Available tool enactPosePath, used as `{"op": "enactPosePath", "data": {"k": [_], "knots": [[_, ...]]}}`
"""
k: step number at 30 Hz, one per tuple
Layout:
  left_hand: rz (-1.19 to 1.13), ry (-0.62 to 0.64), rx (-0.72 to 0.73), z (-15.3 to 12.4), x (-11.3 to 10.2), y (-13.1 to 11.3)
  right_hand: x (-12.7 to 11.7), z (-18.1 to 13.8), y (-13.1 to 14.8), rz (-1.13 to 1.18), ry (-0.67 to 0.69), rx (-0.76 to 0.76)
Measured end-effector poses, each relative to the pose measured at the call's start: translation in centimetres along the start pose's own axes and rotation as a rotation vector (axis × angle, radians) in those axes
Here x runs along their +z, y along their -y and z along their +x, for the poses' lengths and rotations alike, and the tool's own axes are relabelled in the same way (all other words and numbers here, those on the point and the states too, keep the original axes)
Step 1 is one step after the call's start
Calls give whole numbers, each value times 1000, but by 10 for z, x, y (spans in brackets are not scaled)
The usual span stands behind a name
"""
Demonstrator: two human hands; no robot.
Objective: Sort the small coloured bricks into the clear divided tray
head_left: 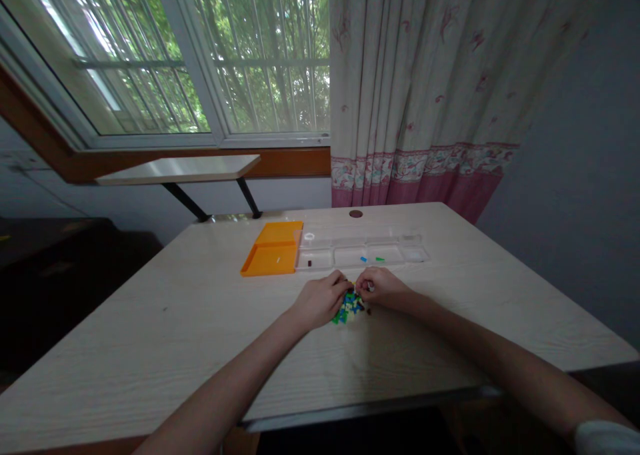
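Observation:
A small heap of tiny coloured pieces (350, 306), green, blue, yellow and white, lies on the pale wooden table (200, 335). My left hand (323, 300) rests at the heap's left side with its fingers curled together over the pieces. My right hand (383, 287) sits at the heap's right, fingers pinched around a tiny pale piece I cannot make out well. The two hands almost touch above the heap. Just beyond them stands a clear plastic sorting box (363, 252) with several compartments, holding a few loose pieces.
An orange lid (273, 250) lies open at the box's left end. A round brown hole cover (356, 213) sits near the table's far edge. Behind are a window, a small wall shelf (185, 168) and a flowered curtain (425, 88).

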State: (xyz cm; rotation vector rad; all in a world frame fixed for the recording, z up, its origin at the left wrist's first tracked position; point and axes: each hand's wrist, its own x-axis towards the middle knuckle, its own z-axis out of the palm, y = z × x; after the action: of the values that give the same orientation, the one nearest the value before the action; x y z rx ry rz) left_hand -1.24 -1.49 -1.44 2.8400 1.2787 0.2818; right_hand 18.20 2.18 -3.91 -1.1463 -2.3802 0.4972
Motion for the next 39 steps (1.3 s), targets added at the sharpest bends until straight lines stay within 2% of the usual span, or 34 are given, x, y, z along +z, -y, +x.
{"op": "enactPosePath", "data": {"k": [11,15,21,25,32,39], "knots": [[13,-36,-41,4,1,-5,-1,1,1,-75,-28,-56],[15,-48,-43,4,3,-6,4,1,4,-109,-61,-61],[-35,-121,-62,3,6,-4,6,1,1,-27,-166,-97],[-40,-186,-54,3,8,-2,4,0,3,105,-181,-27],[6,-294,8,1,10,0,8,0,4,515,-55,155],[54,-373,72,-1,8,2,7,2,1,747,-2,162]]}}
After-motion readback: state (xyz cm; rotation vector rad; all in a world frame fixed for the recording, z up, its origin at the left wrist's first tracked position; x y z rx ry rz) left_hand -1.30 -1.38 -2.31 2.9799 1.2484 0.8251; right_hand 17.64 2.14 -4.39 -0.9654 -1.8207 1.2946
